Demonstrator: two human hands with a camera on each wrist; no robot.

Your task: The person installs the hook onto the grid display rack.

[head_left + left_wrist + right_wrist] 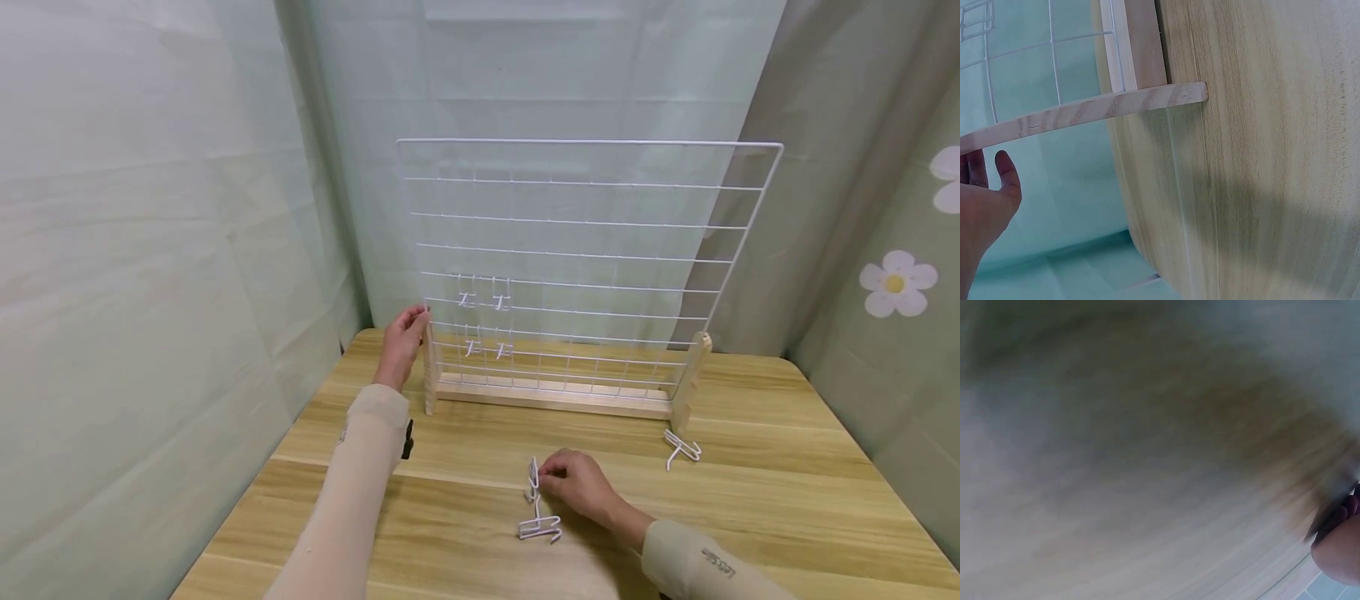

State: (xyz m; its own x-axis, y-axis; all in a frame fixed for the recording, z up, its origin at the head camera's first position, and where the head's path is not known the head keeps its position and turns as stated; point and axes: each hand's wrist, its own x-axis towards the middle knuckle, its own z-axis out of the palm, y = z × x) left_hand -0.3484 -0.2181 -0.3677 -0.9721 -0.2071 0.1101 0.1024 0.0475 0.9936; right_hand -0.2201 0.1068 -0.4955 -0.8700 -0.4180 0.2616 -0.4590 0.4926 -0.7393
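A white wire grid rack (570,285) stands in a wooden base (555,397) on the table. At its left edge, my left hand (402,343) holds the rack by the top of the wooden side post (1085,110). In the left wrist view the fingertips meet the post, partly cut off by the frame edge. My right hand (581,482) pinches a white wire hook (533,477) low over the table. Just below it lies another white hook (540,528). The right wrist view is blurred and shows only part of the hand (1338,550).
Several white hooks (501,301) hang in two rows on the grid's lower left. One more loose hook (682,448) lies by the right wooden post (688,383). Pale curtains (172,250) surround the wooden table (765,500) on the left, back and right.
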